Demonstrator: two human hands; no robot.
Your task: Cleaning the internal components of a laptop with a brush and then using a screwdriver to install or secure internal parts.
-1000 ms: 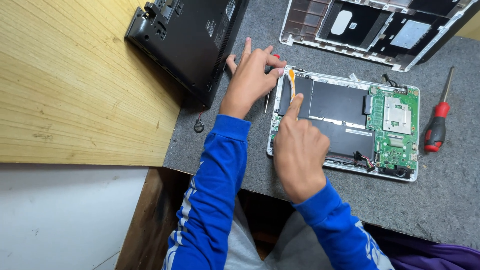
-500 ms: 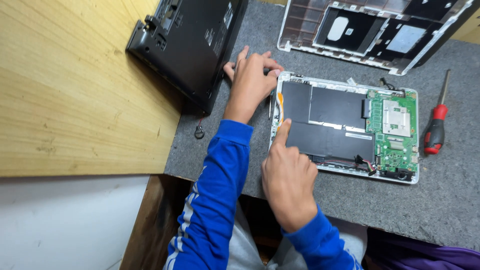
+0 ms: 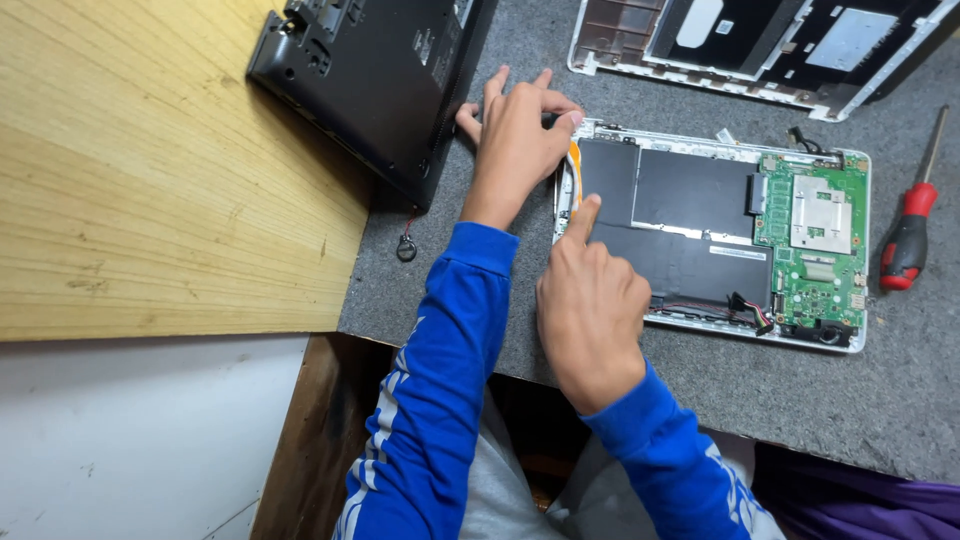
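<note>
Both hands, left hand (image 3: 515, 135) and right hand (image 3: 592, 310), press the opened laptop (image 3: 700, 215) beside its orange ribbon (image 3: 575, 170).

Green circuit board (image 3: 815, 240), red-handled screwdriver (image 3: 908, 240), grey speckled mat (image 3: 880, 400).

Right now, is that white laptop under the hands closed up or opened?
Opened. The white laptop lies with its cover off: black battery and green circuit board are bare. Both hands, left and right, touch its left edge.
</note>
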